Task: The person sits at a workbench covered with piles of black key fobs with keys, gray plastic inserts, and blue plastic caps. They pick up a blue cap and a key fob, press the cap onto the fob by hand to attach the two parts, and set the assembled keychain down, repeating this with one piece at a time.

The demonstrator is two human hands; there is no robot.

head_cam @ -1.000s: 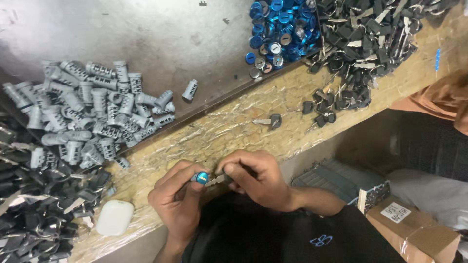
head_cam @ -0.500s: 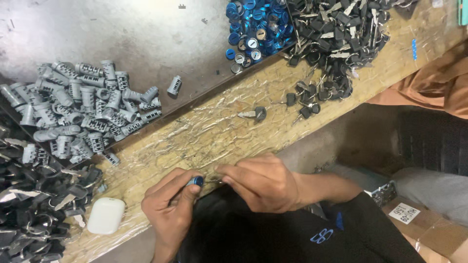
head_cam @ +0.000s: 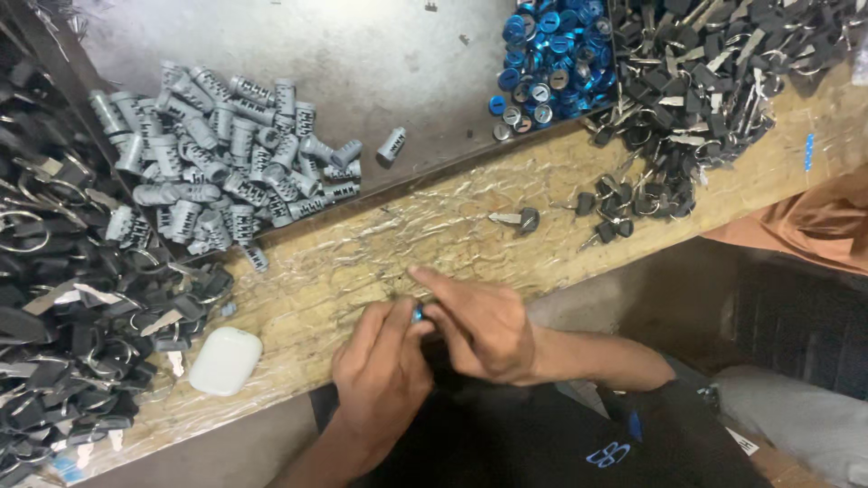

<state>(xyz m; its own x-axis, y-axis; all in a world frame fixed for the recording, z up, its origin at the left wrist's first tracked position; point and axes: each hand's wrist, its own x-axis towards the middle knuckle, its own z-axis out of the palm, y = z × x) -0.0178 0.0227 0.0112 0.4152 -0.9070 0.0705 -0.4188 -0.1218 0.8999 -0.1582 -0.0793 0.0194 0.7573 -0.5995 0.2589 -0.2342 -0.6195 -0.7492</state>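
My left hand [head_cam: 380,370] and my right hand [head_cam: 479,325] meet at the near edge of the wooden bench [head_cam: 362,253]. Between their fingertips they pinch a small blue-capped part [head_cam: 418,314], mostly hidden by the fingers. My right forefinger points out to the left over the wood. A single black-headed key [head_cam: 517,219] lies on the bench just beyond the hands.
A metal tray [head_cam: 362,54] holds a heap of grey lock cylinders [head_cam: 217,154] and a pile of blue caps [head_cam: 551,54]. Black keys on rings are heaped at far right [head_cam: 714,63] and at left [head_cam: 72,298]. A white case [head_cam: 224,360] lies by the left hand.
The view has shifted, so the hands sit lower and more central. The blue part is now more covered by the fingers, and my right forefinger has stretched out.
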